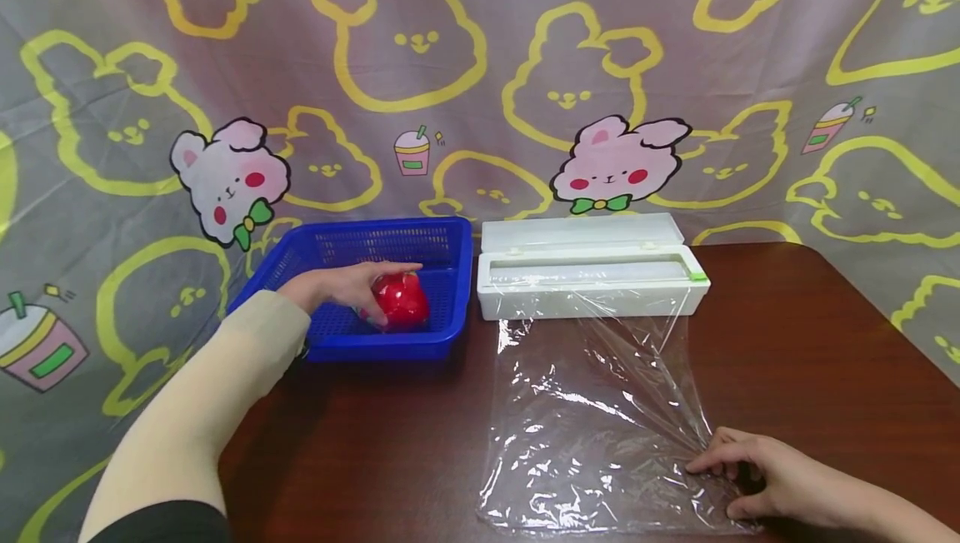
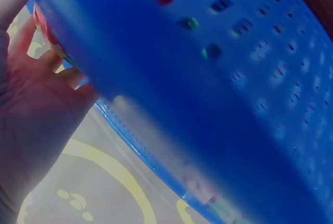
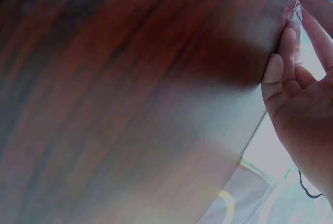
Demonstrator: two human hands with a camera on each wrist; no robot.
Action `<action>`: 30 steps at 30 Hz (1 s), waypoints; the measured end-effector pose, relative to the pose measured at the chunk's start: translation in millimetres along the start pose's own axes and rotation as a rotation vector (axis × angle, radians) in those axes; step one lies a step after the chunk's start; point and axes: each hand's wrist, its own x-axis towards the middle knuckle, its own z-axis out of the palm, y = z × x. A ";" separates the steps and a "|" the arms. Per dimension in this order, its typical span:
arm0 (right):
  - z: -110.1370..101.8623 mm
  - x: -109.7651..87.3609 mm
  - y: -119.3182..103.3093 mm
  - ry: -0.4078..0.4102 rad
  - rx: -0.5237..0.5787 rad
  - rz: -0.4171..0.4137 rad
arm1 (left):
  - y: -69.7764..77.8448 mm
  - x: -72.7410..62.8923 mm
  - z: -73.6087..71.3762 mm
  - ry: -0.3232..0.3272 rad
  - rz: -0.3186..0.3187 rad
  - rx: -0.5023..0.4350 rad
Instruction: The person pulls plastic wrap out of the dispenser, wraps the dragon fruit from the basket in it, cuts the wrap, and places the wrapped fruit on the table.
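My left hand (image 1: 348, 286) reaches into a blue plastic basket (image 1: 405, 351), its fingers and thumb round a shiny red, rounded piece of produce (image 1: 403, 303); its exact kind is unclear. In the left wrist view the basket wall hides most of that red thing. At the lower right, my right hand (image 1: 780, 476) pinches the right edge of a clear sheet of plastic wrap (image 1: 570, 443), and creases run toward its fingers. The sheet lies over the table, drawn out from a white wrap dispenser (image 1: 592, 303) with its lid raised.
The brown wooden table (image 1: 360, 451) carries everything. A green tab (image 1: 698, 276), perhaps the cutter, sits at the dispenser's right end. A curtain (image 1: 480, 68) with cartoon rabbits hangs right behind the basket and dispenser.
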 end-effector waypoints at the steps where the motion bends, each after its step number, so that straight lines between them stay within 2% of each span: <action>1: 0.4 0.1 0.0 0.000 0.002 -0.003 | 0.9 1.1 -0.6 -0.001 -0.004 0.006; 7: 2.3 0.8 0.3 0.002 -0.005 -0.017 | 2.2 8.0 -4.2 0.016 0.000 0.061; 12: 4.0 0.4 0.9 0.000 0.002 -0.024 | 1.2 8.5 -4.7 0.057 -0.035 0.108; 17: 4.0 -0.9 0.4 -0.003 0.006 -0.011 | -0.1 10.2 -2.4 0.015 -0.005 0.051; 20: 3.5 -0.5 0.4 0.003 -0.008 -0.018 | -0.2 12.6 0.8 -0.007 0.009 0.054; 24: 3.4 0.6 0.4 0.018 -0.029 -0.037 | 0.1 15.7 5.2 0.009 0.001 0.110; 30: 2.3 1.3 0.3 0.026 -0.022 -0.046 | -0.7 18.7 8.0 0.053 -0.007 0.145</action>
